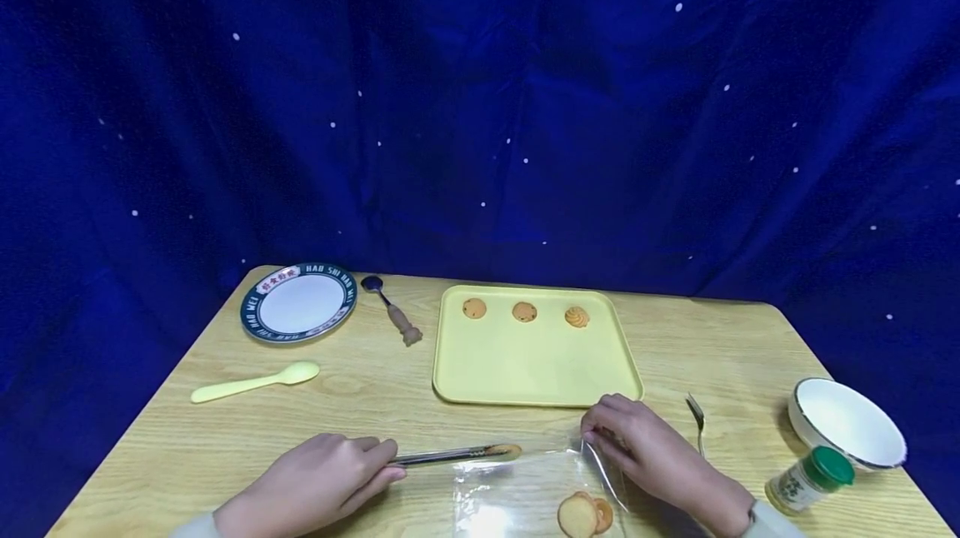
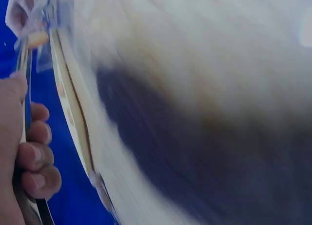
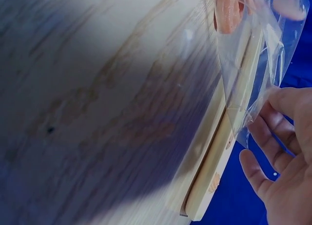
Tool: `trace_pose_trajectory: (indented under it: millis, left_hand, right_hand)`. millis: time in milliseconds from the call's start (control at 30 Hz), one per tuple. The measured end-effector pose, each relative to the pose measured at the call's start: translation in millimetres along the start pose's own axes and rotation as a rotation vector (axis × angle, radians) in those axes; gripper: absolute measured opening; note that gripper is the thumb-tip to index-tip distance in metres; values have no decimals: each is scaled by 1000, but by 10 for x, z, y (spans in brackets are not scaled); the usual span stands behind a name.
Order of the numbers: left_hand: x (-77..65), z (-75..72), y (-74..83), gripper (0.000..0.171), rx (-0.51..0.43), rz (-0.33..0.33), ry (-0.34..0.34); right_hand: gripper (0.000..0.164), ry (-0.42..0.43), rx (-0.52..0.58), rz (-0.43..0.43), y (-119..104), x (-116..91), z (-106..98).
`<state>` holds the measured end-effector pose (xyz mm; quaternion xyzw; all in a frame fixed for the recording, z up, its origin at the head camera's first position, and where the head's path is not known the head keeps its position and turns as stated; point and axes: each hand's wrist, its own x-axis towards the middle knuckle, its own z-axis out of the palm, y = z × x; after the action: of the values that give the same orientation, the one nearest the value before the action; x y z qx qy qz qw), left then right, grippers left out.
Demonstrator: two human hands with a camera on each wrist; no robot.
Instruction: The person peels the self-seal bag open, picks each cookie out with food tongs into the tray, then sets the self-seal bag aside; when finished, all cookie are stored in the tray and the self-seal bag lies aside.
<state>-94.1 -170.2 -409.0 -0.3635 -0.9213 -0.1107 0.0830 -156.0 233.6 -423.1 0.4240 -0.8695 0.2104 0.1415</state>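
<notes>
My left hand [image 1: 330, 475] grips a pair of metal tongs [image 1: 442, 455], with the fingers curled round the handles in the left wrist view. A cookie [image 1: 507, 450] is pinched at the tongs' tip, close to the mouth of a clear plastic bag [image 1: 510, 488]. My right hand [image 1: 652, 450] pinches the bag's edge between thumb and finger, as the right wrist view also shows. Inside the bag lie several cookies [image 1: 577, 515]. Just beyond the hands, a pale yellow tray [image 1: 532, 367] carries two dotted round cookies [image 1: 474, 308] and a swirled cookie [image 1: 577, 316].
At the left stand a blue-rimmed plate [image 1: 300, 305], a dark spoon [image 1: 397, 313] and a yellow spoon [image 1: 255, 381]. On the right are a fork [image 1: 697, 421], a green-capped shaker jar [image 1: 806, 480] and a white bowl [image 1: 847, 423]. A blue curtain [image 1: 480, 105] hangs behind the table.
</notes>
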Motion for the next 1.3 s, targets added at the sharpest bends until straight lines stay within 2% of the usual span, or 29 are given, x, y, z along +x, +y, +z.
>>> trace_pose_trajectory:
  millis: [67, 133, 267, 367, 533, 633, 933, 1100, 1300]
  left_hand:
    - [-97, -48, -61, 30, -45, -24, -17]
    - [-186, -79, -128, 28, -49, -34, -5]
    - [-285, -101, -265, 28, 12, -62, 89]
    - [-261, -107, -364, 31, 27, -92, 145]
    - [-59, -127, -474, 34, -96, -181, 82]
    - [115, -119, -521, 36, -196, -234, 19]
    - [622, -13, -562, 38, -405, -409, -180]
    - [753, 43, -568, 40, -476, -479, -203]
    - [817, 41, -562, 39, -474, -510, -194]
  right_hand:
    - [22, -5, 1, 3, 5, 0, -7]
    - [21, -8, 3, 5, 6, -1, -13]
    - [20, -11, 10, 8, 5, -6, -24]
    - [20, -14, 10, 10, 4, -7, -25]
    - [21, -6, -5, 4, 7, -2, -7]
    - [22, 1, -16, -4, 6, -2, -1]
    - [21, -7, -24, -1, 3, -17, -3]
    - [21, 0, -25, -17, 10, -16, -2]
    - [23, 19, -26, -31, 18, -18, -7]
